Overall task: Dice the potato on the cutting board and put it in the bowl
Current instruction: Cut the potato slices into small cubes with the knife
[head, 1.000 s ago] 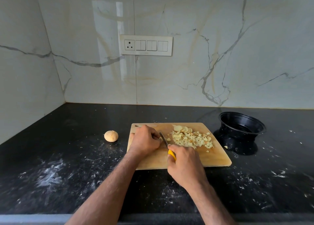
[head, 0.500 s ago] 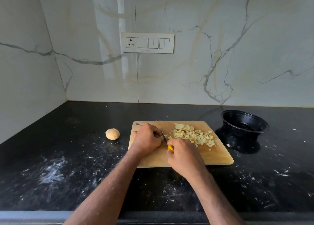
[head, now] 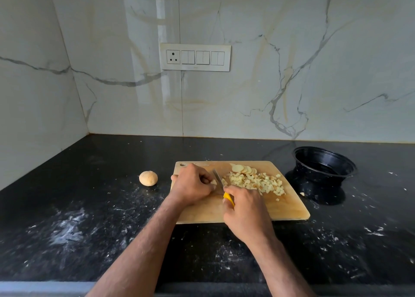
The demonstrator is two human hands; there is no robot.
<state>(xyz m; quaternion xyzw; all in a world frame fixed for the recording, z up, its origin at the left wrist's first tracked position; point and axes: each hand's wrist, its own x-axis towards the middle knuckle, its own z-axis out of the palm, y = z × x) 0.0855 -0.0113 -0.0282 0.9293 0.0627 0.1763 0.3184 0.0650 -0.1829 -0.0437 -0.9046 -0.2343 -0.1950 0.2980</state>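
Note:
A wooden cutting board (head: 280, 209) lies on the black counter. A heap of diced potato (head: 258, 182) covers its far right part, with a few round slices (head: 241, 168) behind it. My left hand (head: 190, 184) curls over a small potato piece (head: 213, 182) near the board's left side. My right hand (head: 244, 209) grips the yellow handle of a knife (head: 219, 179); its blade points away from me, right beside the held piece. A black bowl (head: 325, 164) stands to the right of the board.
A whole potato (head: 148, 178) lies on the counter left of the board. One stray dice (head: 302, 194) sits by the bowl's base. White smears mark the dark counter (head: 67, 229). A marble wall with a switch plate (head: 195, 57) rises behind.
The knife has made small cutting strokes beside my left fingers. Both hands stay at the same spot on the board; the camera shifted slightly.

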